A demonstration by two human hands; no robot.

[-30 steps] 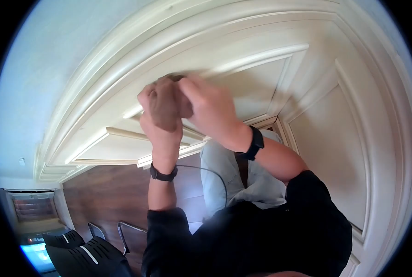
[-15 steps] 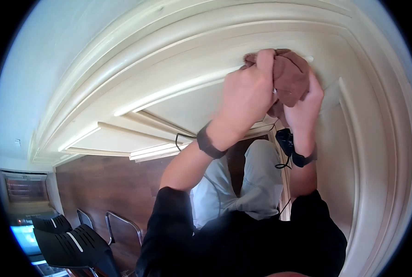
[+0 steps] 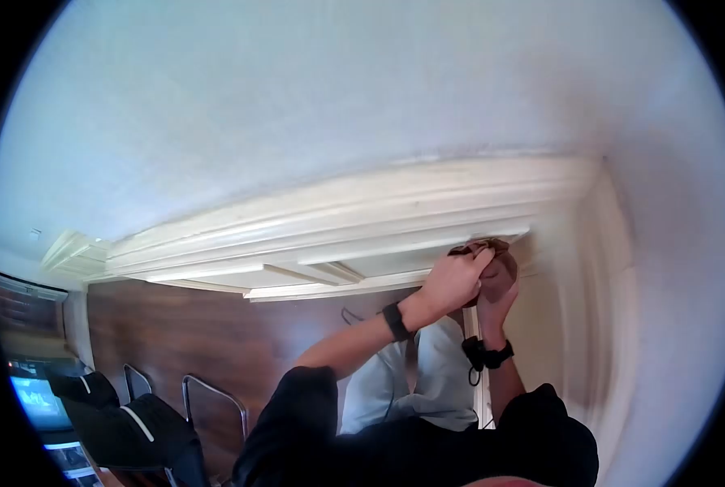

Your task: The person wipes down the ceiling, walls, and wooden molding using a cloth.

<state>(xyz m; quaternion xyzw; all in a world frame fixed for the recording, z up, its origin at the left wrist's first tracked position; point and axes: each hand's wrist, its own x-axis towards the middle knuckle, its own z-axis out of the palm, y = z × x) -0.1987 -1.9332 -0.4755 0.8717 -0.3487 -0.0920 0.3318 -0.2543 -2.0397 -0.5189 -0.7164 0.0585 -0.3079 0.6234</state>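
A crumpled brown cloth (image 3: 499,272) is bunched between my two hands, close to the cream panelled door (image 3: 379,264). My left hand (image 3: 452,284) grips it from the left, fingers closed at its upper edge. From below and the right, my right hand (image 3: 499,307) is wrapped round the same cloth, with its fingers partly hidden behind it. Whether the cloth touches the panel I cannot tell. Each wrist wears a black band, and a small dark device with a cord (image 3: 476,353) hangs at the right wrist.
Cream moulded trim (image 3: 602,268) frames the corner at the right, with a pale wall (image 3: 338,89) above. Black chairs (image 3: 147,430) with metal frames stand at lower left on the brown wooden floor (image 3: 176,325). A lit screen (image 3: 42,402) is behind them.
The camera view has tilted up, bringing much more wall into sight. My hands and the cloth now appear lower and smaller, and both still hold it.
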